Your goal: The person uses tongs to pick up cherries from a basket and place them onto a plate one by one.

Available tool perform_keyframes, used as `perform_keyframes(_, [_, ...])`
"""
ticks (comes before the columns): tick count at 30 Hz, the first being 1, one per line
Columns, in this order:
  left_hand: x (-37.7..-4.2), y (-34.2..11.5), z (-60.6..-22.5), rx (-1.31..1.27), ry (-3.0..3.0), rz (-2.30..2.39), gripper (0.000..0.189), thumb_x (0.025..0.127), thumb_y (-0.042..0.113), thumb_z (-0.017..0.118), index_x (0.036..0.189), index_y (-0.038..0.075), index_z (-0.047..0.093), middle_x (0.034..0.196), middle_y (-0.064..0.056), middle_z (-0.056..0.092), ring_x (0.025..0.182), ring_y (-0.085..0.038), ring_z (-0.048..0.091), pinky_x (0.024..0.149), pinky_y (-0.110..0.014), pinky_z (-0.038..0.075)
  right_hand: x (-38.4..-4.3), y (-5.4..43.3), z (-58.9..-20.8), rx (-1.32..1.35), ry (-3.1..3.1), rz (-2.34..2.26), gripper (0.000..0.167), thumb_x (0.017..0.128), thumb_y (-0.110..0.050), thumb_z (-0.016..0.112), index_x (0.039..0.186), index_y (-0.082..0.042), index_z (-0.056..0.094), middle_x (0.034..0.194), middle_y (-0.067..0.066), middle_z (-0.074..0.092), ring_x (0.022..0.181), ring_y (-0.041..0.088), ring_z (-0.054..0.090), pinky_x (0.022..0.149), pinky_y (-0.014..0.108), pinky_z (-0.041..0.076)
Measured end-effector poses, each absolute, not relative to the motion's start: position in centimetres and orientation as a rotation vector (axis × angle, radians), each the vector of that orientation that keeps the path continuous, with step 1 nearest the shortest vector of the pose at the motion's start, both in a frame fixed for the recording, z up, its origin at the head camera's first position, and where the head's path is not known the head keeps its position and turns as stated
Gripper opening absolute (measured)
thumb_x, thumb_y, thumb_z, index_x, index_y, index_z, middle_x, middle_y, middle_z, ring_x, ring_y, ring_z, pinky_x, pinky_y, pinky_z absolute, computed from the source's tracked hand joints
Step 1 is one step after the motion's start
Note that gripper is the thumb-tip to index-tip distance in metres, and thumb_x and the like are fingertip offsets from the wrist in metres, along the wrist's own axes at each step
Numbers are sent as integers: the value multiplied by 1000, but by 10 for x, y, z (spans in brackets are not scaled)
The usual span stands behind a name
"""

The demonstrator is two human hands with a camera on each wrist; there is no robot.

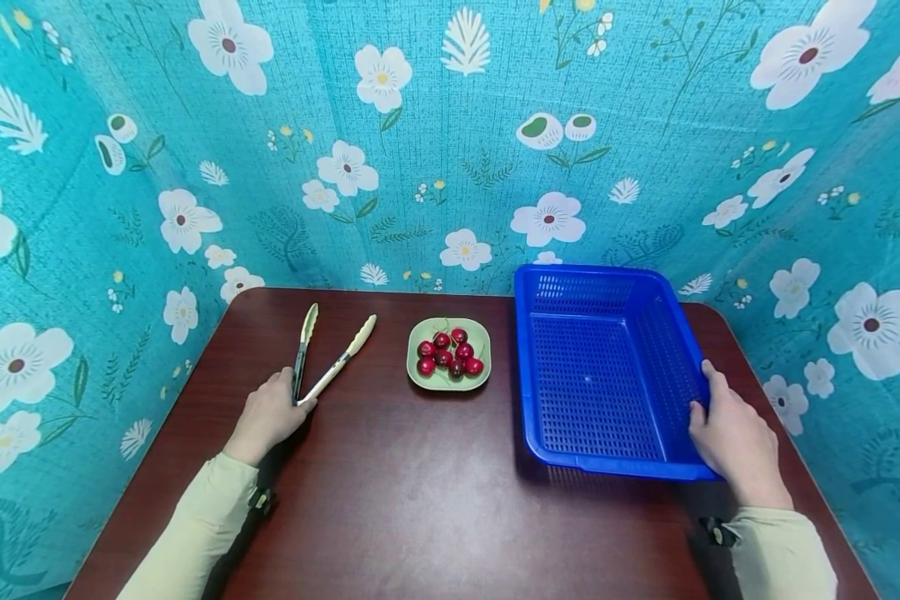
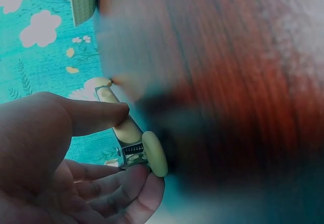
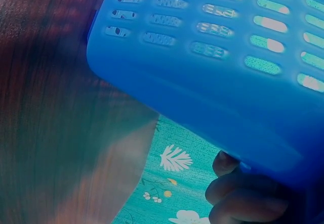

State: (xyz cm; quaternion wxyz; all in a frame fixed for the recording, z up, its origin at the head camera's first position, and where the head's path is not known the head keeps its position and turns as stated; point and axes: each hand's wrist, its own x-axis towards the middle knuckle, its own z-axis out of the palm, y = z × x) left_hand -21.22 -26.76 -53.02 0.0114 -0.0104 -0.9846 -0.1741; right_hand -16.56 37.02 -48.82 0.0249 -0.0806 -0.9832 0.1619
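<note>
At the left of the head view, my left hand (image 1: 270, 417) holds a pair of tongs (image 1: 335, 367) near its hinged end. The tongs' two arms spread apart, with cream tips pointing away from me. In the left wrist view, the thumb and fingers pinch the tongs (image 2: 127, 131) by the spring end. My right hand (image 1: 742, 437) grips the right rim of a blue plastic basket (image 1: 588, 383), whose slotted floor is bare. Fingers curl at the rim of the basket (image 3: 192, 97) in the right wrist view, seen partly in shadow.
Between the tongs and the basket sits a small green plate (image 1: 420, 385) with several dark red cherries (image 1: 443, 357). Everything is at a dark brown wooden table (image 1: 420, 500). A turquoise flowered cloth (image 1: 420, 167) hangs behind and on both sides.
</note>
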Motion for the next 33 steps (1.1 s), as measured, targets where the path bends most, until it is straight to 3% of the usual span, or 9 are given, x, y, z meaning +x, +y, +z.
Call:
perform_keyframes(14, [-213, -269, -535, -50, -3053, -520, 44, 87, 23, 78, 106, -10, 54, 85, -21, 57, 72, -41, 61, 69, -59, 50, -165, 370, -488, -249, -3043, 495, 76, 101, -12, 56, 163, 0, 15, 139, 45, 46, 113, 65, 54, 79, 74, 48])
perform_keyframes(27, [-213, -268, -535, -16, -3082, -527, 51, 92, 28, 74, 116, -12, 54, 90, -23, 58, 75, -38, 61, 73, -58, 52, -163, 373, -490, -247, -3043, 546, 76, 102, -14, 55, 164, -1, 13, 140, 46, 45, 113, 66, 53, 81, 77, 46])
perform_keyframes(33, [-209, -272, -530, -11, -3045, -414, 67, 98, 40, 67, 138, -10, 51, 118, -32, 60, 98, -47, 61, 85, -64, 52, -162, 380, -487, -261, -3117, 742, 80, 109, -44, 45, 166, -7, 4, 149, 47, 33, 121, 72, 44, 87, 82, 41])
